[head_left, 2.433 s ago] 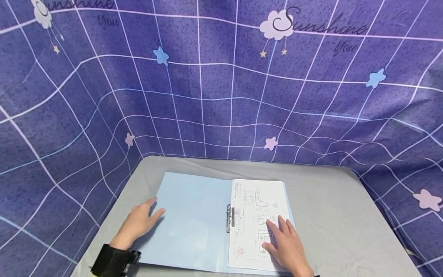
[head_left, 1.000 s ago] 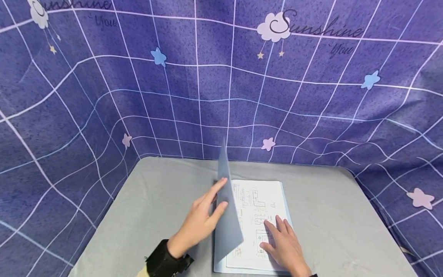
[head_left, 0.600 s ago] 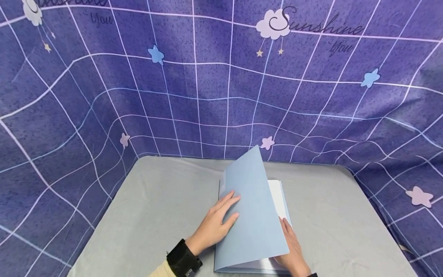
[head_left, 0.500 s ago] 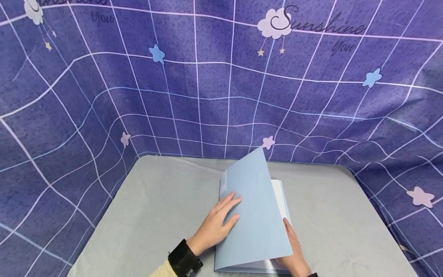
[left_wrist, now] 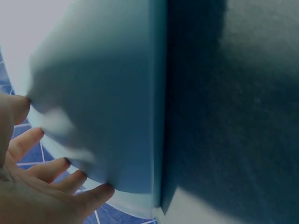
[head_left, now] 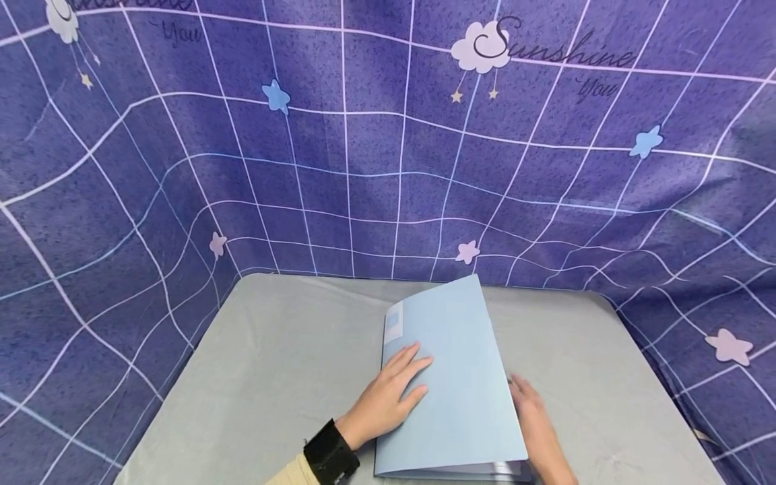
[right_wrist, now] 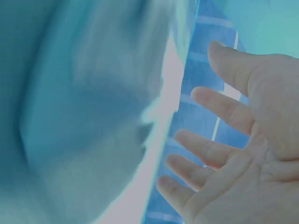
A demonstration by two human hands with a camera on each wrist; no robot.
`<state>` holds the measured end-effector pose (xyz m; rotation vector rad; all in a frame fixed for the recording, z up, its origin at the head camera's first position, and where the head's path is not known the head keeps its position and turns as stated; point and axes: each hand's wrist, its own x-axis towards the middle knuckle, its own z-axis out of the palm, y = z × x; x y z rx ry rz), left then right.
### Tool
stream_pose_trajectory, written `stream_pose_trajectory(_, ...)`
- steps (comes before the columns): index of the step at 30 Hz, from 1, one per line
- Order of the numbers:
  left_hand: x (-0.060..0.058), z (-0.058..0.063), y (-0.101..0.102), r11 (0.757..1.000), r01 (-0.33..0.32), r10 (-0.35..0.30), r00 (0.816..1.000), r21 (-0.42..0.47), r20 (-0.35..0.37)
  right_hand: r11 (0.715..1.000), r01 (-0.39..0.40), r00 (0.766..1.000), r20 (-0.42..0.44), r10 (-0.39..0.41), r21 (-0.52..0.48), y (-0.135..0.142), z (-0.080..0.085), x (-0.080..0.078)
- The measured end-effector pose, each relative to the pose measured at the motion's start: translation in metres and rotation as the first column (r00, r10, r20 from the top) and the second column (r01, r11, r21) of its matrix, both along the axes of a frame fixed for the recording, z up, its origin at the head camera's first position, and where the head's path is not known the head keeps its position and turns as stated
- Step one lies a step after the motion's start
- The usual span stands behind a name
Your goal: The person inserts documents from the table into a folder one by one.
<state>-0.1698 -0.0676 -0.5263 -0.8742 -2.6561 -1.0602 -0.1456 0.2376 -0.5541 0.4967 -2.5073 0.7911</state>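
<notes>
A light blue folder (head_left: 451, 384) lies at the middle front of the table, its cover tilted partway down over the lower half. The papers inside are hidden under the cover. With fingers spread, my left hand (head_left: 388, 397) rests on the outside of the cover near the spine; in the left wrist view the fingertips (left_wrist: 105, 189) touch the blue surface. My right hand (head_left: 536, 424), a little blurred, is beside the folder's right edge. The right wrist view shows that hand's fingers (right_wrist: 210, 147) extended and holding nothing.
A grey cloth covers the table (head_left: 291, 350). Behind and to the left hangs a purple curtain (head_left: 315, 168) with a grid and stars. A white label (head_left: 394, 323) marks the cover's upper left corner.
The left hand has swung the folder's cover from lying flat at the left over to the right, across the papers. My right hand has slid off the papers to the right.
</notes>
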Motion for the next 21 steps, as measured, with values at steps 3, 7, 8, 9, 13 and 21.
stream_pose_trajectory(3,0.0,-0.001,0.003,0.999,0.006,-0.006,1.0,-0.038,-0.004,0.993,0.114,0.993,0.04,-0.115,0.023,0.017,0.012,-0.005)
stream_pose_trajectory(7,0.001,-0.004,0.007,0.995,0.014,-0.016,1.0,-0.095,-0.013,0.985,0.171,0.985,-0.023,-0.172,-0.008,0.03,0.029,-0.013)
stream_pose_trajectory(8,0.001,-0.005,0.008,0.994,0.016,-0.017,1.0,-0.108,-0.008,0.984,0.176,0.984,-0.04,-0.176,-0.019,0.031,0.034,-0.015)
stream_pose_trajectory(9,0.002,-0.005,0.009,0.992,0.017,-0.018,1.0,-0.122,-0.004,0.984,0.174,0.983,-0.057,-0.175,-0.035,0.031,0.038,-0.017)
stream_pose_trajectory(13,0.002,-0.006,0.013,0.983,0.014,-0.013,1.0,-0.182,0.01,0.982,0.176,0.98,-0.084,-0.181,-0.065,0.021,0.056,-0.029)
stream_pose_trajectory(21,0.006,-0.008,0.021,0.956,0.002,-0.007,1.0,-0.294,-0.018,0.991,0.093,0.982,-0.154,-0.107,-0.098,-0.019,0.062,-0.061)
